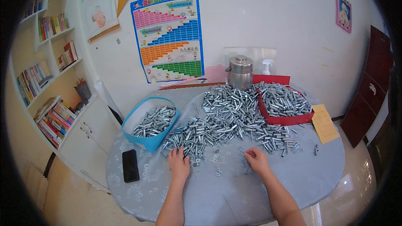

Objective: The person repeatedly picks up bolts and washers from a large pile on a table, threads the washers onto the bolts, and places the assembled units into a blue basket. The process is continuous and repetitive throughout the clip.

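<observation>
A large heap of silver metal sleeves and bolts [228, 115] spreads over the table. At the heap's near left edge, my left hand [179, 165] lies palm down, its fingers apart and touching the nearest pieces. My right hand [257, 160] is just in front of the heap, thumb and fingers pinched together. What they hold, if anything, is too small to make out. Small loose washers [218, 170] are scattered on the cloth between my hands. A blue bin [151, 143] with similar metal pieces stands left of the heap, and a red box [289, 120] filled with more stands to its right.
A grey cloth covers the round table [209, 203]. A black phone [130, 166] lies at the left. Behind the heap stand a steel canister [240, 73] and a spray bottle [267, 66]. A yellow paper [325, 124] rests at the right edge. Bookshelves [63, 65] line the left wall.
</observation>
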Motion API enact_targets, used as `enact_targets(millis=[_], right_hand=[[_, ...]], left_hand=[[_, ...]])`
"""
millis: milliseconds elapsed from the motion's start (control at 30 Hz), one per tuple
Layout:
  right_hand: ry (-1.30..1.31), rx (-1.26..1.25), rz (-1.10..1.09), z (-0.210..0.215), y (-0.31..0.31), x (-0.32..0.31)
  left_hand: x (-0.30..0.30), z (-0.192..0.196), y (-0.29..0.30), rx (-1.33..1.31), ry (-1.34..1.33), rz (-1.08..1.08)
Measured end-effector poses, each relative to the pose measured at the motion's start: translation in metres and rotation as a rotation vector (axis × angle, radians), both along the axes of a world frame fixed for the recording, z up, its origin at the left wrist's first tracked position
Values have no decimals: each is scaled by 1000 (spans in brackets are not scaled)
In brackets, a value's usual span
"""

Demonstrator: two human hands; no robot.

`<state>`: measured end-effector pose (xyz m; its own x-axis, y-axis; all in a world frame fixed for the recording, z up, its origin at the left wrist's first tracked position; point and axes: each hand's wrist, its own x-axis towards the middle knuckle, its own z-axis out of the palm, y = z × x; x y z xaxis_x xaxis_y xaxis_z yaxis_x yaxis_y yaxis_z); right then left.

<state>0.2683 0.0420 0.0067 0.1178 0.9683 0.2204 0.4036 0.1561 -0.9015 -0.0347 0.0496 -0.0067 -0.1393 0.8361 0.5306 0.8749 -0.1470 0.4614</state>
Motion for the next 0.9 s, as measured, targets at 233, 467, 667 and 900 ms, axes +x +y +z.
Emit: enact_targets(millis=[233,467,667,900], right_hand=[[-113,32,81,11,-9,-5],[-108,74,99,14,-12,-6],[-99,75,95,13,-13,-7],[44,117,152,12,-16,-16]], left_hand=[[5,6,8,62,-31,-101],[11,15,28,6,-77,21],[1,11,31,-25,-21,-20],[35,28,-21,-152,-643,-352]])
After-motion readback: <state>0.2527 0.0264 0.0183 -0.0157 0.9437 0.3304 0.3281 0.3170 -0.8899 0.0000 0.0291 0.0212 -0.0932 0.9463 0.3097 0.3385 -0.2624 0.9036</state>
